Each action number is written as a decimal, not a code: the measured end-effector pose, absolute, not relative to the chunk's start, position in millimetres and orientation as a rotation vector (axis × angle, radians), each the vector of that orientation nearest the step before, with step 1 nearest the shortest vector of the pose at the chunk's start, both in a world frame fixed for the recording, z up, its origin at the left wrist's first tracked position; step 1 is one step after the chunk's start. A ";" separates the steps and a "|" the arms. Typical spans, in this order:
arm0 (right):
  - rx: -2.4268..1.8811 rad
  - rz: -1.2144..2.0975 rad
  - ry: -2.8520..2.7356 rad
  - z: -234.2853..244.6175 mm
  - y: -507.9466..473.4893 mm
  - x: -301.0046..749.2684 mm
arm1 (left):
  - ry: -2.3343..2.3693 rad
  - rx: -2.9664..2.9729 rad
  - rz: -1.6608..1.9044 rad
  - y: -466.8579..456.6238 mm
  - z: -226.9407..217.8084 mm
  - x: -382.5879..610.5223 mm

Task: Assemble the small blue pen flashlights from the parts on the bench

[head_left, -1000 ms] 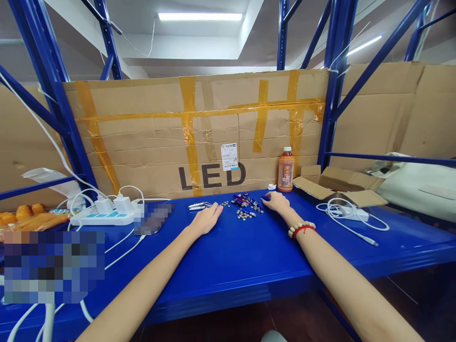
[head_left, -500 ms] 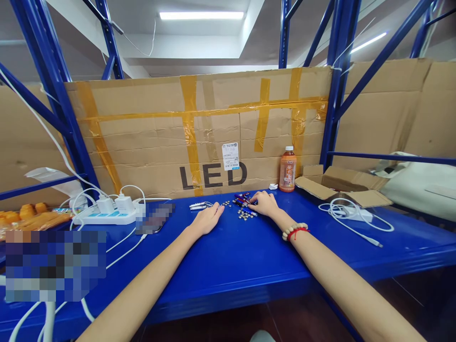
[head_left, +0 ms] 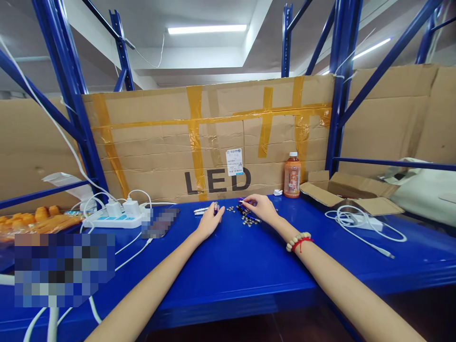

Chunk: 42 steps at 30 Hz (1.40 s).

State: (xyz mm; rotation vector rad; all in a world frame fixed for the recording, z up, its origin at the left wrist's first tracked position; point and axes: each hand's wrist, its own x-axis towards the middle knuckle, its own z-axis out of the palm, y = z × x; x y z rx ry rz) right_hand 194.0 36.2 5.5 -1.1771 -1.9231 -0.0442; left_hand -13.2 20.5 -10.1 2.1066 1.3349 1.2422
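My left hand (head_left: 210, 222) rests on the blue shelf top (head_left: 249, 266) and pinches a small purple keychain light (head_left: 215, 208) upright between its fingertips. My right hand (head_left: 260, 208), with a bead bracelet and red cord (head_left: 299, 241) at the wrist, lies curled over a heap of small coloured keychain lights (head_left: 249, 216), its fingers closed on one of them. Several small round silver button cells (head_left: 233, 209) are scattered between the two hands. A silver light (head_left: 200, 210) lies just left of my left hand.
A taped cardboard sheet marked LED (head_left: 217, 142) stands behind. An orange drink bottle (head_left: 292, 175) and an open carton (head_left: 351, 192) sit right, with a white cable (head_left: 366, 225). A power strip with chargers (head_left: 114, 216) and orange snacks (head_left: 32, 221) lie left.
My right hand has slid left from the pile's right side onto the lights. My left hand has lifted a purple light. The camera has tipped slightly downward.
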 end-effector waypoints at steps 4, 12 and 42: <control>-1.003 -0.095 -2.084 9.7 22.1 170.1 | 1.144 1.786 1.372 25.0 -11.7 -9.2; -0.926 -0.148 -2.222 4.2 17.0 156.6 | 1.070 1.882 1.462 25.6 -14.0 -6.5; -1.016 -0.279 -2.062 6.9 14.8 152.2 | 1.130 2.175 1.165 11.5 -11.0 -4.3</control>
